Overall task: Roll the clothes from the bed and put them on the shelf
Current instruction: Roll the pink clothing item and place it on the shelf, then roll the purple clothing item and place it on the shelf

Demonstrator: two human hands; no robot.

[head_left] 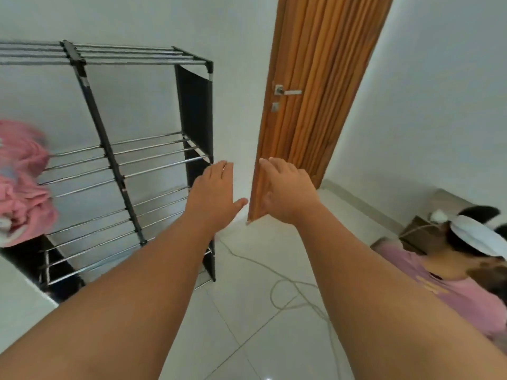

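Observation:
A black metal shelf [109, 157] with chrome bar tiers stands against the white wall at the left. Pink rolled clothes [22, 182] lie on its tiers at the far left edge of view, blurred. Both my arms reach forward over the floor. My left hand [214, 196] is open, fingers together and thumb out, just right of the shelf's corner. My right hand [288, 190] is open too, fingers slightly curled, in front of the door's edge. Neither hand holds anything. The bed is out of view.
A wooden door [315, 91] with a metal handle stands ajar ahead. A cable [288, 292] loops over the white tiled floor. Another person in a pink shirt [452, 283] with a white headband sits at the right, near a brown box.

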